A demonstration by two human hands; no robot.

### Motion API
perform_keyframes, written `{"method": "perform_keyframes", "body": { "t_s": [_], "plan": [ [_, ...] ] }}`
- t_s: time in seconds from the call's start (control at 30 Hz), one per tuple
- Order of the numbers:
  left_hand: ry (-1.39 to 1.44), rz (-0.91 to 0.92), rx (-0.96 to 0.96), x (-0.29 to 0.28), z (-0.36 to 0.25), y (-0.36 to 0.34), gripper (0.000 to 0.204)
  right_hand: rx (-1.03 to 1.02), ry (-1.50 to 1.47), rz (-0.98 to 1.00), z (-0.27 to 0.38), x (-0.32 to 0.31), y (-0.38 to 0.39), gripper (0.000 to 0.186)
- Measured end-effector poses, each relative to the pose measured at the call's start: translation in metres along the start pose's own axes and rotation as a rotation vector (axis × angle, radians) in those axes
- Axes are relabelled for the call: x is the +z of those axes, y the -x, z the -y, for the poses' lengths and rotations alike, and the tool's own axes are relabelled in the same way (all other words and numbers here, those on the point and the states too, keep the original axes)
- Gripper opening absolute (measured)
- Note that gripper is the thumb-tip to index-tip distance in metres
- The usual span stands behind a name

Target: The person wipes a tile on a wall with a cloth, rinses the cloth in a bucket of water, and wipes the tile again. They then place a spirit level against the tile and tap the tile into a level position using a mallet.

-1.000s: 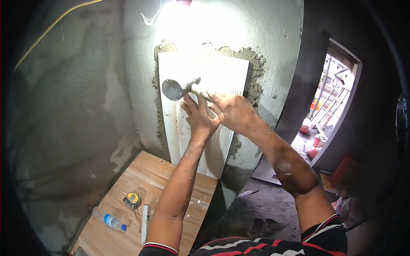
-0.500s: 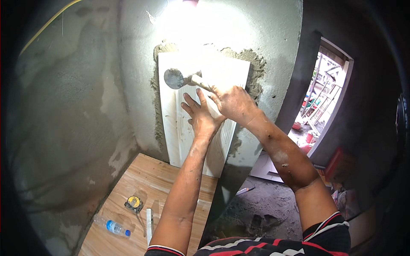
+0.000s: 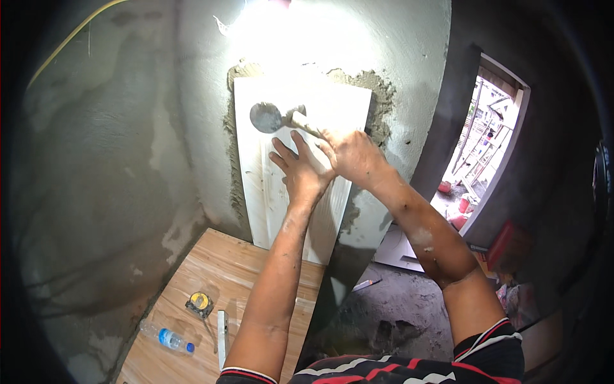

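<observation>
A tall white tile (image 3: 256, 166) with a faint streaked pattern stands against the wall, wet mortar (image 3: 378, 96) squeezed out around its top and sides. My left hand (image 3: 306, 174) presses on the tile's face, palm against it and fingers spread. Just above and to the right, my right hand (image 3: 358, 157) is closed around the handle of a mallet (image 3: 266, 118). The mallet's round grey head is over the upper left of the tile; whether it touches the tile I cannot tell. Glare from a bright lamp (image 3: 300, 32) washes out the tile's top edge.
Below is a wood-patterned surface (image 3: 192, 269) holding a yellow tape measure (image 3: 199, 302), a plastic bottle (image 3: 173, 340) with a blue cap and a metal bar (image 3: 222, 339). A bare plastered wall (image 3: 109, 179) rises at left. To the right is a doorway (image 3: 480, 141) with clutter beyond.
The mallet head has shifted slightly right across the tile, and its round face shows a little rounder. My left hand stays pressed on the tile, with the right hand close against it.
</observation>
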State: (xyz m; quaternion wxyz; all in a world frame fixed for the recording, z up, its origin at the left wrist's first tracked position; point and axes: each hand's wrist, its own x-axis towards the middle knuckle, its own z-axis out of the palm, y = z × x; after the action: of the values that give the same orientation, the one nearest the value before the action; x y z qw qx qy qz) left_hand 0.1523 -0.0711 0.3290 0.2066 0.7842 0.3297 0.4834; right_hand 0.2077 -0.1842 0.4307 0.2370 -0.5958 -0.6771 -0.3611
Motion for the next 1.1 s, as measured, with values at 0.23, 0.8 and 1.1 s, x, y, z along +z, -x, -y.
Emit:
{"method": "perform_keyframes", "body": {
  "t_s": [0.23,0.8,1.1],
  "plan": [
    [0.056,-0.038,0.051,0.007,0.005,0.001,0.135,-0.029,0.035,0.072,-0.001,-0.017,0.017,0.035],
    [0.119,-0.093,0.076,-0.001,0.001,0.002,0.120,0.157,-0.005,0.054,-0.025,-0.029,0.053,0.049],
    [0.090,-0.012,0.029,-0.007,-0.002,0.002,0.118,0.172,-0.063,0.058,-0.027,-0.030,0.066,0.051]
  ]
}}
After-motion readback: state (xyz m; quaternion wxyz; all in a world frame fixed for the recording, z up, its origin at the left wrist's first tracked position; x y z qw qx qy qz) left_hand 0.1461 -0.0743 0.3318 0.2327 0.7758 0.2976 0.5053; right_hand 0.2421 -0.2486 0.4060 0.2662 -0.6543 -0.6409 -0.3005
